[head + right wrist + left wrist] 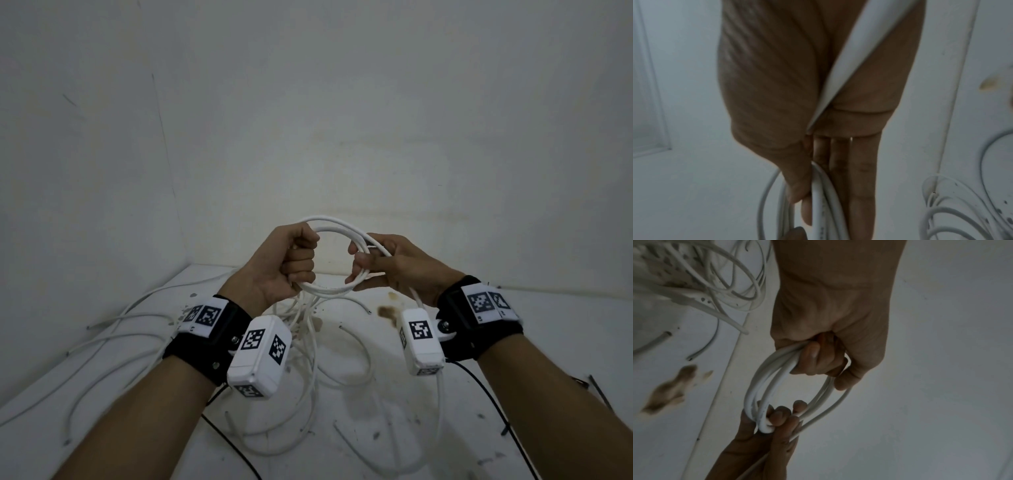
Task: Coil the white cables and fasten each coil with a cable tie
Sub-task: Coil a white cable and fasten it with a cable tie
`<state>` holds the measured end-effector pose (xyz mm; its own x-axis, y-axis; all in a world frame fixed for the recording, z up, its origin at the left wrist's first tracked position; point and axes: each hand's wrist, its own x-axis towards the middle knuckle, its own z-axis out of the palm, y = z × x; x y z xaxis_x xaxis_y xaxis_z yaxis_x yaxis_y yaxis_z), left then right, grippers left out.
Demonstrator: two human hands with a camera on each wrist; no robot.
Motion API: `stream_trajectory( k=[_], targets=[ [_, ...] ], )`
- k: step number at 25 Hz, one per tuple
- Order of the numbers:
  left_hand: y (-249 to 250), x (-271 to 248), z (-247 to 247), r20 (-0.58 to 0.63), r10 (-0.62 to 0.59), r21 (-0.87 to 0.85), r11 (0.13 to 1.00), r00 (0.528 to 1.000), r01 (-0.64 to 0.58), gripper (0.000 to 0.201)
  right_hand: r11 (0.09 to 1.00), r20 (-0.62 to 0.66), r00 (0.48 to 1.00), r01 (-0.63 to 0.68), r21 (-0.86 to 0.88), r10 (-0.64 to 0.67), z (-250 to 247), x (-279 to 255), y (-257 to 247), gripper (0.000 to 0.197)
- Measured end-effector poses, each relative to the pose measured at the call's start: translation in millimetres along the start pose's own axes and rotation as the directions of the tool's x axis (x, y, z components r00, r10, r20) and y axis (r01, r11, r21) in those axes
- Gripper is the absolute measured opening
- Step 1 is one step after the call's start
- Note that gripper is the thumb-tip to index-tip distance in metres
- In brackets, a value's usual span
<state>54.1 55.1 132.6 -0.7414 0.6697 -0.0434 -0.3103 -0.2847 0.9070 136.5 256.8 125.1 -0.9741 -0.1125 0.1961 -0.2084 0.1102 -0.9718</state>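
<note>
Head view: my left hand (287, 263) fist-grips the white cable coil (337, 224), right hand (387, 267) pinches it w/ thumb. I'd keep loops stacked, feed the tail (440, 394) slow.

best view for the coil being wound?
Head view: the whole coil shows as a ring, left hand gripping one side, right hand pinching the other. Left wrist shows it foreshortened; right wrist shows only a few strands.
</note>
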Motion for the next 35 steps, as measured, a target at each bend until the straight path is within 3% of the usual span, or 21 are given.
stream_trajectory(
  k=[3,8,12,21,23,25,27,29,31,32,33,35],
  targets=[
    [2,-1,0,0.054,-0.023,-0.103,0.994,0.998,0.028,0.027,0.999,-0.04,0.999,-0.001,0.052,0.003,6,0,4,0.016],
    [-1,1,3,-0.017,-0.068,-0.081,0.995,0.998,0.066,0.04,0.998,-0.189,0.982,-0.003,0.06,0.015,13,3,8,0.039],
    [-4,5,9,-0.101,-0.019,-0.022,1.0,0.995,0.017,0.05,0.999,-0.276,0.96,0.042,-0.009,-0.043,14,6,14,0.039],
    [-5,14,9,-0.237,0.045,-0.099,0.993,0.97,-0.07,0.048,0.998,-0.31,0.949,-0.048,0.035,0.057,8,-1,26,0.028],
    [8,18,4,-0.287,0.107,-0.129,0.98,0.952,-0.149,0.048,0.989,-0.283,0.948,-0.143,0.037,0.148,2,-11,40,0.021],
    [28,23,-3,-0.347,0.178,-0.212,0.941,0.921,-0.262,0.047,0.967,-0.166,0.953,-0.249,0.046,0.254,-3,-27,59,0.017],
    [48,26,-11,-0.446,0.246,-0.273,0.878,0.861,-0.392,0.044,0.949,-0.099,0.944,-0.308,0.065,0.314,-5,-42,80,0.022],
    [61,29,-15,-0.553,0.291,-0.261,0.83,0.781,-0.494,0.042,0.947,-0.195,0.927,-0.313,0.069,0.321,-5,-47,93,0.032],
    [66,33,-17,-0.623,0.311,-0.212,0.816,0.717,-0.538,0.041,0.969,-0.371,0.906,-0.241,-0.061,0.202,-4,-42,94,0.031],
    [66,35,-16,-0.636,0.321,-0.19,0.817,0.702,-0.545,0.04,0.956,-0.423,0.903,-0.182,-0.232,0.069,-3,-39,87,0.026],
    [64,36,-16,-0.637,0.329,-0.161,0.828,0.697,-0.538,0.038,0.887,-0.402,0.911,-0.105,-0.45,-0.096,-1,-36,77,0.022],
    [58,39,-17,-0.616,0.352,-0.053,0.874,0.705,-0.482,0.035,0.636,-0.166,0.942,0.062,-0.769,-0.293,9,-32,49,0.019]
  ],
)
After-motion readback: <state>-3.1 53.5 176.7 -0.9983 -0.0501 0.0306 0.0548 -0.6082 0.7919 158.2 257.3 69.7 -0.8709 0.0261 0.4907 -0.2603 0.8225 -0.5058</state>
